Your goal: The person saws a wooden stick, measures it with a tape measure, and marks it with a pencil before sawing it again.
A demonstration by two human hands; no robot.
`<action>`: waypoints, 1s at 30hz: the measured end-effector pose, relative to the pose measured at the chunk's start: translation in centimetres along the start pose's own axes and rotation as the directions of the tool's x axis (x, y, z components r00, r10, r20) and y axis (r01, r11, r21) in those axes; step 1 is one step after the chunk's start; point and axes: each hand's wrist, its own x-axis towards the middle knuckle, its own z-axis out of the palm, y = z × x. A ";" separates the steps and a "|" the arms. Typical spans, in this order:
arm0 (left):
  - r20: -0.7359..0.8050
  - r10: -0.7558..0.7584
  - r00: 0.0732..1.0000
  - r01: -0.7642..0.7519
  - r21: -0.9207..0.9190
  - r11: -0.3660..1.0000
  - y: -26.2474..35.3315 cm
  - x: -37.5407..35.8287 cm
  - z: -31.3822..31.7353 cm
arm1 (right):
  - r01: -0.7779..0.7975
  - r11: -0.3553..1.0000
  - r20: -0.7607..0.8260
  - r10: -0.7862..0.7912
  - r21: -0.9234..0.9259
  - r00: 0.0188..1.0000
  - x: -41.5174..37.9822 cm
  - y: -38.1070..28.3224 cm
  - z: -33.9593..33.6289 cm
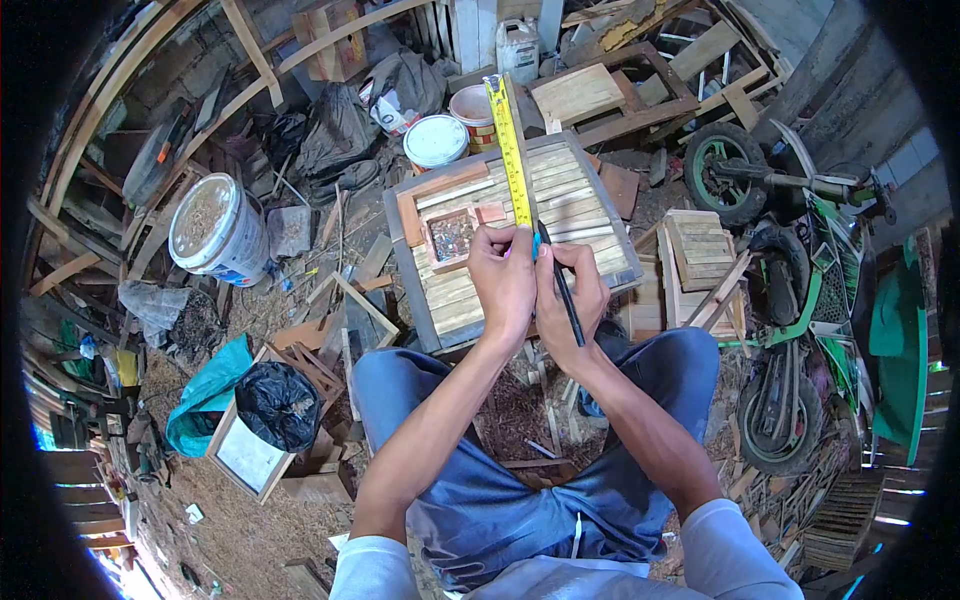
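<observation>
Cluttered workshop; left hand [503, 282] hides tape measure's [510, 150] case.

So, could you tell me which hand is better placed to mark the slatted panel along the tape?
Probably the right hand: it holds the pencil beside the yellow tape measure, while the left hand pins the tape on the slatted panel.

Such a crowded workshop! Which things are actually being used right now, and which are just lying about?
In use:
yellow tape measure
black pencil
slatted wooden panel
left hand
right hand

Lying about:
white plastic bucket
green motorbike
black plastic bag
</observation>
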 end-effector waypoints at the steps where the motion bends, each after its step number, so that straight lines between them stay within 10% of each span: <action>1: -0.001 -0.001 1.000 0.001 -0.006 1.000 -0.1 0.0 -0.1 | 0.000 1.000 0.006 0.000 0.004 1.000 0.1 0.0 0.0; 4: -0.005 -0.004 1.000 0.003 -0.029 1.000 -0.2 0.1 -0.2 | 0.191 0.980 0.032 -0.189 -0.060 0.981 0.5 0.3 -0.2; 30: -0.022 -0.014 1.000 0.013 -0.008 1.000 0.3 -0.3 -0.2 | 0.065 0.998 0.066 -0.065 0.004 0.996 0.4 0.0 -0.2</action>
